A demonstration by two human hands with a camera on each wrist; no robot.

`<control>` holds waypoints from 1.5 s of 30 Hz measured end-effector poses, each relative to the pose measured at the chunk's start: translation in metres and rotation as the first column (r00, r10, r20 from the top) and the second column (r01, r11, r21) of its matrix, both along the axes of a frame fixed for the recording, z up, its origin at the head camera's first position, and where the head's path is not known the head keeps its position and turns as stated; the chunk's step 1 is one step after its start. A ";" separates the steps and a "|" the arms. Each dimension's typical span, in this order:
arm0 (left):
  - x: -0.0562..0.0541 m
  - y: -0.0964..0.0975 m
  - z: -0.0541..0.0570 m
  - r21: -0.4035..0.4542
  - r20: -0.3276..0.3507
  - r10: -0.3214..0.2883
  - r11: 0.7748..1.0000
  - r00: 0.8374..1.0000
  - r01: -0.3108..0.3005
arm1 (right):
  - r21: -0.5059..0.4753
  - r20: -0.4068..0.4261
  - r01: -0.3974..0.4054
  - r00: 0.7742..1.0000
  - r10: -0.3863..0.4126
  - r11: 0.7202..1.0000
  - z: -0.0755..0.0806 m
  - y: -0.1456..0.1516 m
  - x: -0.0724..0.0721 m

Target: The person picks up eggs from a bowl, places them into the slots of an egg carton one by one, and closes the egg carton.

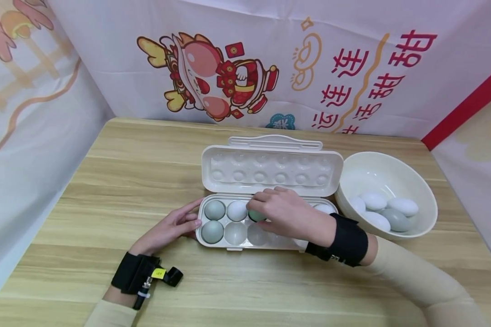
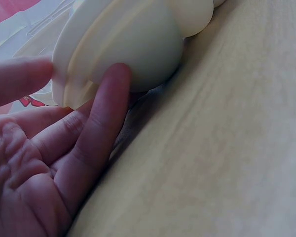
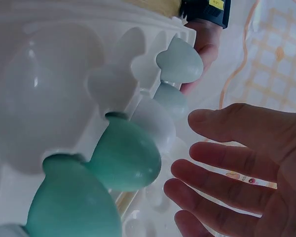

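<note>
A white egg box [image 1: 242, 246] lies on the table with its lid [image 1: 272, 168] folded back. My left hand [image 1: 173, 229] holds the box's left end, thumb at the rim and fingers spread along the side and underneath. My right hand [image 1: 284, 211] hovers over the back row with fingers loosely spread and nothing in them. In the right wrist view its fingertips stand apart from a green egg [image 3: 128, 155], beside a second green egg [image 3: 71, 202]. The back row also holds a pale blue egg [image 1: 214, 210] and a white egg [image 1: 237, 210]. Another pale blue egg [image 1: 212, 231] sits at the front left.
A cream bowl [image 1: 427, 200] touches or nearly meets the box's right side. Inside are several white eggs [image 1: 404, 206] and a grey-blue egg [image 1: 394, 220]. The wooden table [image 1: 118, 181] backs onto a printed cloth [image 1: 249, 27].
</note>
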State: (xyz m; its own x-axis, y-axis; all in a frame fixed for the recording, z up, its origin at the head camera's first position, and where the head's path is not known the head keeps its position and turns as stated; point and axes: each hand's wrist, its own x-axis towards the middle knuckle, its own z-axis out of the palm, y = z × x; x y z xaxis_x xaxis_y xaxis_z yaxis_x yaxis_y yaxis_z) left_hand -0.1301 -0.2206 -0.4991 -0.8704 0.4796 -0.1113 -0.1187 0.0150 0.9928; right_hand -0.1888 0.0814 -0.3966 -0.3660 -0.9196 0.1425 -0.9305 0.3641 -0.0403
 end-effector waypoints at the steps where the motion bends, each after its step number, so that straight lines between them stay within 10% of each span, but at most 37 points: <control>1: 0.000 0.000 0.000 0.002 -0.001 -0.001 1.000 1.000 0.001 | 0.002 -0.008 0.004 1.000 -0.004 1.000 0.001 0.002 0.000; 45: 0.001 0.000 0.002 -0.056 -0.027 0.017 0.998 0.999 -0.019 | 0.043 -0.041 0.219 0.975 -0.217 0.975 0.031 0.094 -0.011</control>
State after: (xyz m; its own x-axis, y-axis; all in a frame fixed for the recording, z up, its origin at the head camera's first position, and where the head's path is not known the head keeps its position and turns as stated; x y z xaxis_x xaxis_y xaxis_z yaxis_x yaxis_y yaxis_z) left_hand -0.1294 -0.2206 -0.4970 -0.8819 0.4573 -0.1146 -0.0933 0.0690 0.9932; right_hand -0.1997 0.1758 -0.3660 -0.5540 -0.8242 0.1177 -0.8290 0.5591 0.0136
